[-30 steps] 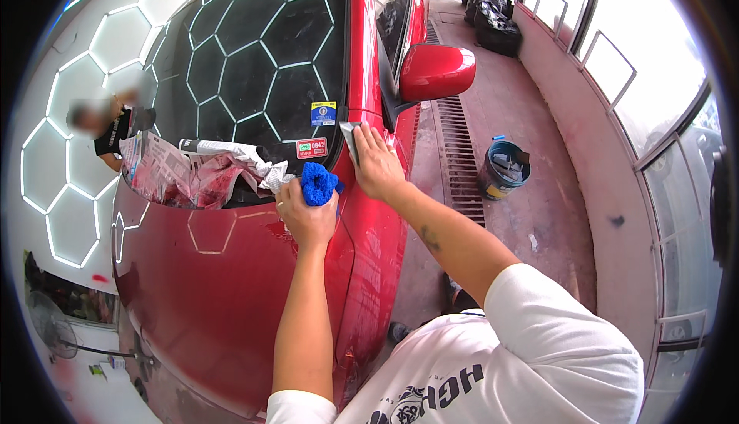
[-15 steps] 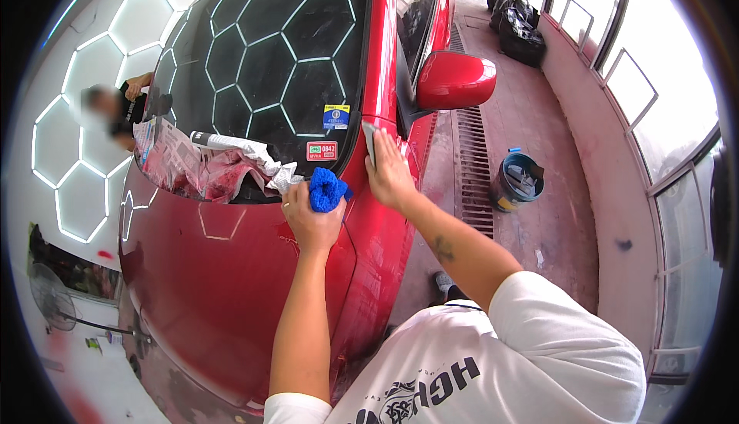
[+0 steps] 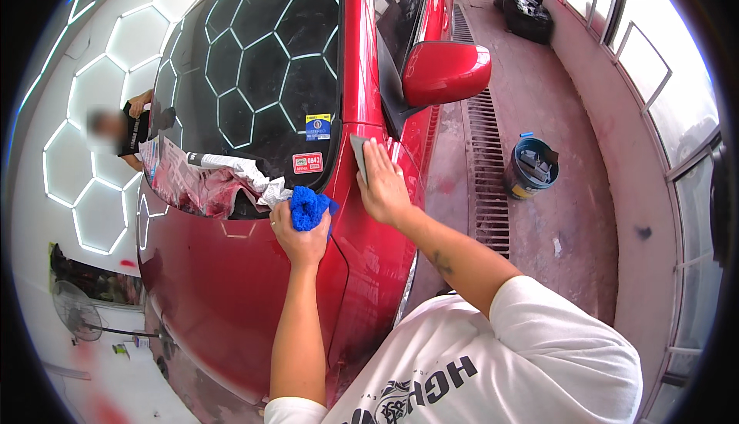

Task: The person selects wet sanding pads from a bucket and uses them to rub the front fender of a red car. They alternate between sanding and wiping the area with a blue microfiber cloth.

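My right hand (image 3: 382, 190) lies with straight fingers on the red fender (image 3: 377, 247), just below the windshield's lower corner. Beneath its fingers is a flat grey sheet, which looks like sandpaper (image 3: 359, 153), pressed to the paint. A bunched blue cloth (image 3: 309, 207) is gripped in my left hand (image 3: 300, 241). That hand rests on the rear edge of the red hood (image 3: 223, 270), beside crumpled newspaper (image 3: 208, 174) tucked along the foot of the windshield (image 3: 254, 55). The underside of the cloth is hidden.
A red side mirror (image 3: 446, 74) juts out ahead of my right hand. On the floor to the right stands a bucket (image 3: 531, 166) with grey pieces in it, past a drain grate (image 3: 486, 170). Another person (image 3: 135, 128) is across the car. A fan (image 3: 77, 310) stands at left.
My right hand and the grey sheet have slid a little toward me along the fender, away from the pillar base. The view has shifted slightly; my left hand still grips the cloth.
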`<move>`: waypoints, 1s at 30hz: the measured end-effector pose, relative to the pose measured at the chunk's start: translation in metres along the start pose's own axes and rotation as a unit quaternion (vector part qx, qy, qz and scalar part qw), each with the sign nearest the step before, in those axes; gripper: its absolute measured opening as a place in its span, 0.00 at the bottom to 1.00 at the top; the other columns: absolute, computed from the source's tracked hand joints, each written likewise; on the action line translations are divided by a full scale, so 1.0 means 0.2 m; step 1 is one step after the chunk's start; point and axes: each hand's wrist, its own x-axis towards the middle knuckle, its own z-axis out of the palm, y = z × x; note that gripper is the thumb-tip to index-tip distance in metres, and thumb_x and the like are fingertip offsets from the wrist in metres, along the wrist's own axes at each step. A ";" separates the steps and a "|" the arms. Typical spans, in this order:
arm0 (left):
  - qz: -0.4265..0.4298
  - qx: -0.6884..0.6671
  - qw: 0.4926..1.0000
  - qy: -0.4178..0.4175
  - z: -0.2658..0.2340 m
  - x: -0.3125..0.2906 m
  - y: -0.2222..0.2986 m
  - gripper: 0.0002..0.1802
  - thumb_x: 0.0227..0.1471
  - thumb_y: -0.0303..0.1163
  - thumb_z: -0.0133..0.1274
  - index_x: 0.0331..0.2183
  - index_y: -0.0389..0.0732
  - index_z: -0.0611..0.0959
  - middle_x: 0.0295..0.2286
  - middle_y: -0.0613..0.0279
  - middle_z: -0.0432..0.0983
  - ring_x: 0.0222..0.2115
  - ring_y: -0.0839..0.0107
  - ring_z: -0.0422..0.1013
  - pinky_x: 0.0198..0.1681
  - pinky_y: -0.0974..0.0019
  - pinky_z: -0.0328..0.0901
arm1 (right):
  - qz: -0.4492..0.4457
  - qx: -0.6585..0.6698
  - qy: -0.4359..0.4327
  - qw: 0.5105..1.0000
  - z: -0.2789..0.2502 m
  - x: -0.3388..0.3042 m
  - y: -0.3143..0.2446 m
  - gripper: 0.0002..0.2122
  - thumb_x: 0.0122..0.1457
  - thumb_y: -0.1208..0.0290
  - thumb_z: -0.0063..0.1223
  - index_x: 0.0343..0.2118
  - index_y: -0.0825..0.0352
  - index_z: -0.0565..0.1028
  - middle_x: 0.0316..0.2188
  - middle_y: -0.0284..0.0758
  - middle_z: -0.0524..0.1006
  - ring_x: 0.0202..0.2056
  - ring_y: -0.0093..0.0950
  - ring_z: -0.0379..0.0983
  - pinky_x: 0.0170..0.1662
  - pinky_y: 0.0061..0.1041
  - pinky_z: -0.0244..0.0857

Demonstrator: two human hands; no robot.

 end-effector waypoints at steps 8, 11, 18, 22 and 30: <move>0.007 0.009 1.000 -0.016 0.02 0.00 -0.02 0.31 0.39 0.33 0.78 0.43 0.36 0.79 0.38 0.49 0.76 0.43 0.41 0.73 0.50 0.41 0.67 | -0.048 0.067 -0.011 0.997 0.10 -0.15 0.18 0.36 0.74 0.66 0.46 0.78 0.72 0.46 0.79 0.53 0.48 0.80 0.49 0.42 0.77 0.55 0.43; 0.002 0.009 1.000 -0.018 0.02 -0.03 -0.03 0.32 0.39 0.33 0.79 0.44 0.36 0.79 0.38 0.48 0.76 0.43 0.41 0.72 0.50 0.41 0.67 | -0.031 0.114 0.060 0.991 0.04 0.09 0.21 0.35 0.73 0.67 0.48 0.78 0.71 0.48 0.79 0.55 0.50 0.80 0.49 0.44 0.77 0.53 0.41; -0.017 0.015 0.999 -0.038 0.03 -0.02 -0.04 0.30 0.41 0.33 0.78 0.42 0.36 0.78 0.38 0.49 0.75 0.44 0.41 0.72 0.49 0.41 0.67 | -0.055 0.111 -0.017 0.992 0.11 -0.14 0.28 0.36 0.72 0.69 0.48 0.78 0.72 0.47 0.79 0.53 0.49 0.80 0.48 0.42 0.79 0.52 0.40; -0.042 -0.004 0.998 -0.045 0.02 -0.01 -0.02 0.27 0.42 0.32 0.76 0.41 0.38 0.78 0.38 0.51 0.74 0.43 0.43 0.72 0.49 0.42 0.68 | -0.082 0.139 0.061 0.985 0.04 0.14 0.33 0.36 0.72 0.69 0.49 0.78 0.72 0.48 0.77 0.55 0.53 0.79 0.50 0.46 0.78 0.51 0.41; -0.046 0.026 0.995 -0.080 0.01 -0.02 -0.04 0.27 0.48 0.29 0.75 0.47 0.37 0.80 0.41 0.56 0.77 0.44 0.58 0.77 0.51 0.54 0.71 | -0.108 0.137 0.028 0.984 0.05 0.04 0.38 0.36 0.71 0.69 0.50 0.78 0.72 0.49 0.78 0.55 0.52 0.79 0.50 0.45 0.78 0.51 0.42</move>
